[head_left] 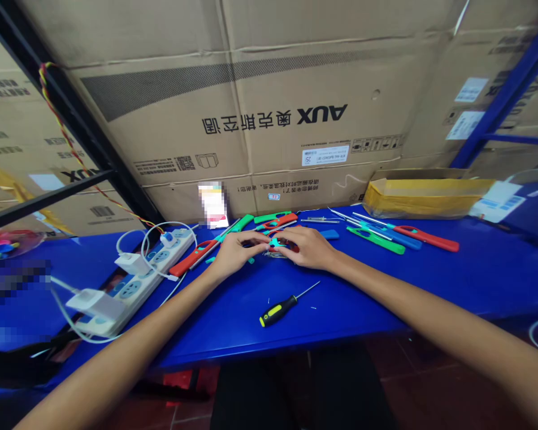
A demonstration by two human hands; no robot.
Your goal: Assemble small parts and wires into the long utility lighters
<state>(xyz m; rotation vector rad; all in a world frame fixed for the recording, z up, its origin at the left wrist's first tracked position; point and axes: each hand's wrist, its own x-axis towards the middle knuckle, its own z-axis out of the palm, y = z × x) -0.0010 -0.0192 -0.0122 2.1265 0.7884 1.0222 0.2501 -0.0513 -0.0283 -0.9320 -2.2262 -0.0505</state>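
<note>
My left hand (235, 254) and my right hand (311, 246) meet over the blue table, both with closed fingertips. Between them they pinch a small teal plastic part (276, 242), whose lower side my fingers partly hide. Just beneath it lie metal and red pieces too covered to make out. Nearer the front, a black and yellow screwdriver (280, 310) lies with its shaft pointing up and right. Left of my left hand rests a red long-necked lighter (192, 257). A green lighter piece (269, 218) and a red one (278, 223) lie behind my hands.
To the right lie a red lighter (430, 237), a green lighter (379, 240) and a blue one. A power strip (156, 269) with chargers and white cables occupies the left side. Behind stand a phone (214, 206), a yellow-taped box (425, 196) and large cardboard (260, 77).
</note>
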